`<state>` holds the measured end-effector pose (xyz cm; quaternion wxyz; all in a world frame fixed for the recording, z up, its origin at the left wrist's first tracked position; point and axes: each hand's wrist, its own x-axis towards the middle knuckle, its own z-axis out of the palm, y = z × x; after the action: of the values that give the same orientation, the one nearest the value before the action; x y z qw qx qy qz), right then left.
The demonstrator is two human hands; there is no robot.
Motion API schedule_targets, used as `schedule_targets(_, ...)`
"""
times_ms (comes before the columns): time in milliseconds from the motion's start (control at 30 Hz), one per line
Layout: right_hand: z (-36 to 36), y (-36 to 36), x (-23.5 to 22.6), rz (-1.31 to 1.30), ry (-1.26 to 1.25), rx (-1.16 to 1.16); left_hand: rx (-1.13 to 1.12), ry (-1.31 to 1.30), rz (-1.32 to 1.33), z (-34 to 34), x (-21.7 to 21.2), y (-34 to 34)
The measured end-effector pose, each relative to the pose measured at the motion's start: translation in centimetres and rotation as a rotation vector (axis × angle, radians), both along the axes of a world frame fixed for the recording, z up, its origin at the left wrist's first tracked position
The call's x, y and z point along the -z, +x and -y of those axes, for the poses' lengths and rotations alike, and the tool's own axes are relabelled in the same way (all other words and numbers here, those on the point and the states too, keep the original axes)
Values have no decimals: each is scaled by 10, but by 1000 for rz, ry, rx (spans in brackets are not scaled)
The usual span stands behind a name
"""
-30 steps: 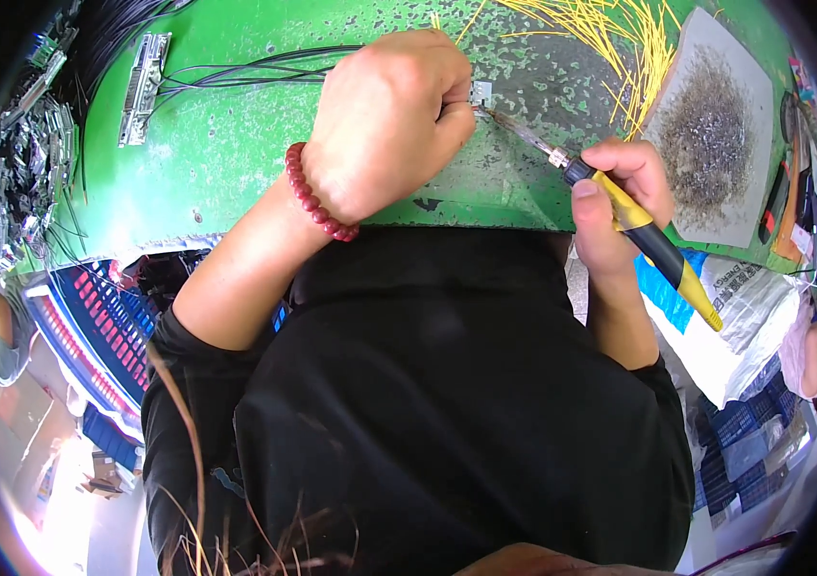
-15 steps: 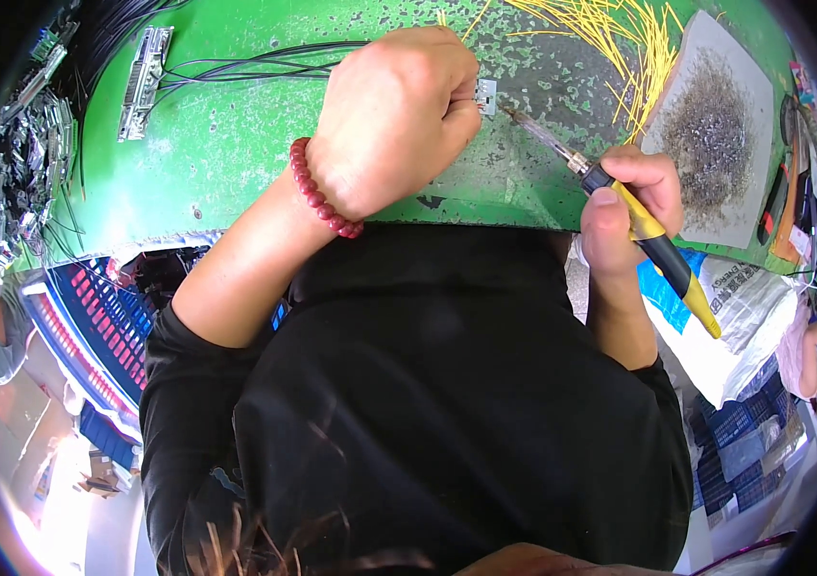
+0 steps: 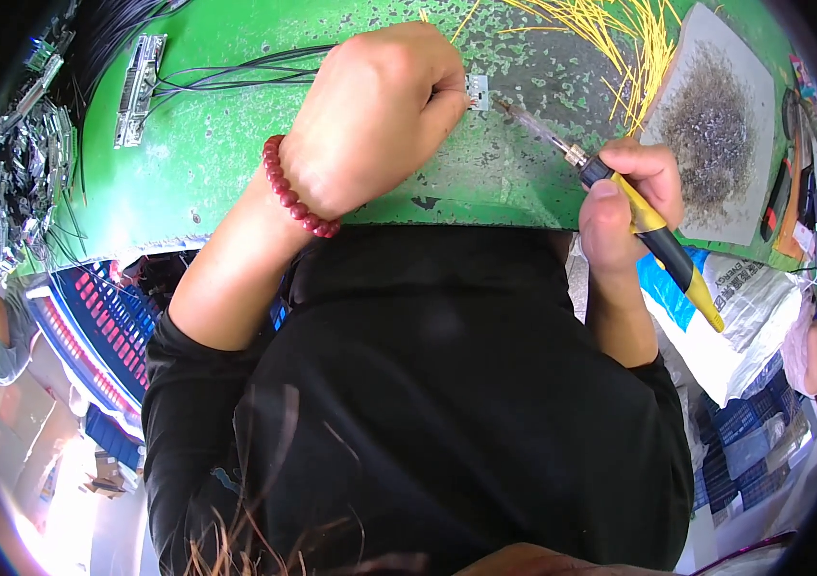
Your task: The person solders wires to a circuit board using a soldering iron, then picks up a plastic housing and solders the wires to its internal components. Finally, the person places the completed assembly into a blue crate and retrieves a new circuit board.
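Observation:
My left hand (image 3: 380, 110), with a red bead bracelet on its wrist, is closed over the green table. Several black cables (image 3: 245, 69) run under it from a metal-cased connector strip (image 3: 140, 91); its fingers hide the grip. Right at its fingertips lies a small pale circuit board (image 3: 478, 93), with thin wire ends on its near side. My right hand (image 3: 631, 197) is closed around a yellow and black soldering iron (image 3: 666, 252). The iron's metal tip points left and sits just right of the board, apart from it.
Yellow wires (image 3: 644, 67) lie loose at the back right. Beside them a grey board (image 3: 749, 67) carries a heap of dark solder bits. More connector strips (image 3: 20, 182) pile up at the left edge. Blue crates (image 3: 106, 317) stand below; other people sit at both sides.
My left hand has shifted a little to the left, and the small circuit board has moved left with it. The soldering iron's tip has moved slightly left too, in the same grip.

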<state>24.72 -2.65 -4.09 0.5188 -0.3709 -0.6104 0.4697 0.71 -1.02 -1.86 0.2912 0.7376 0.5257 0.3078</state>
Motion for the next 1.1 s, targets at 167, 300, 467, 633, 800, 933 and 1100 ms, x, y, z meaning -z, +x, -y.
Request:
schedule_targets(167, -1, -1, -1, 40, -24, 15, 9, 2, -69, -4, -3, 2)
schedule_targets(300, -1, 0, -2, 41, -51, -15, 27, 2, -108, -4, -3, 3)
schedule_targets(467, 1, -1, -5, 55, -129, -30, 41, -5, -137, -5, -2, 4)
schedule_targets(633, -1, -2, -6, 66, -116, -26, 34, -11, -154, -7, -4, 4)
schedule_targets(800, -4, -3, -6, 73, -111, -43, 29, -4, -150, -9, -2, 4)
schedule_targets(933, -4, -3, -7, 115, -145, -62, 21, 16, -148, -7, 1, 5)
schedule_targets(1100, 2, 0, 2, -40, -21, 33, 23, 13, -142, -3, 0, 6)
